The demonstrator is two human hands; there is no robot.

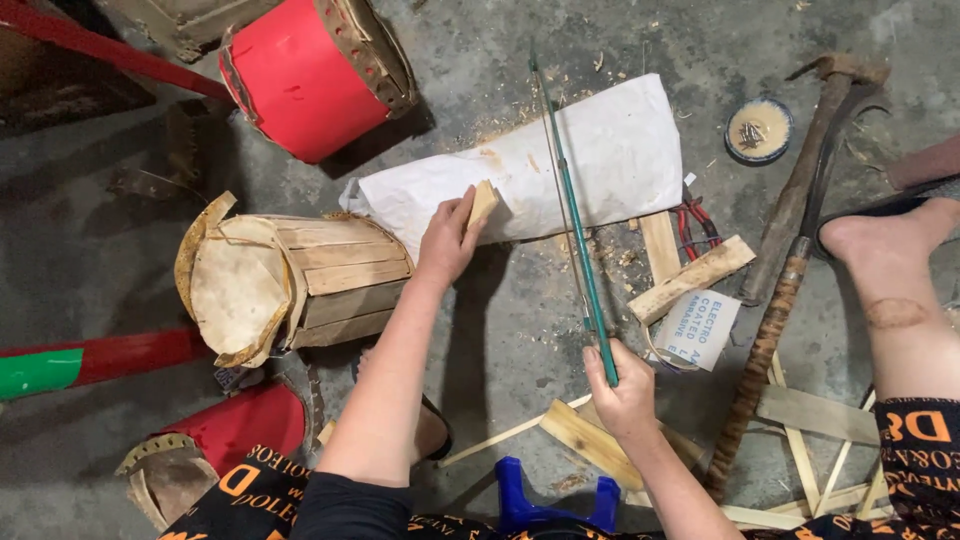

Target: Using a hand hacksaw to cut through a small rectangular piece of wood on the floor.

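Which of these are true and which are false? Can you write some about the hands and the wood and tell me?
1. The left hand holds a small wooden block against the white bundle. True.
2. The right hand holds a hammer. False: its grip is shut on a thin green saw; the hammer lies untouched on the floor.
3. The red drum lies on its side on the concrete floor. True.
4. The unpainted wooden drum stands to the right of the saw. False: it lies to the left, beside the left arm.
5. The small round tin is empty. False: it holds small nails.
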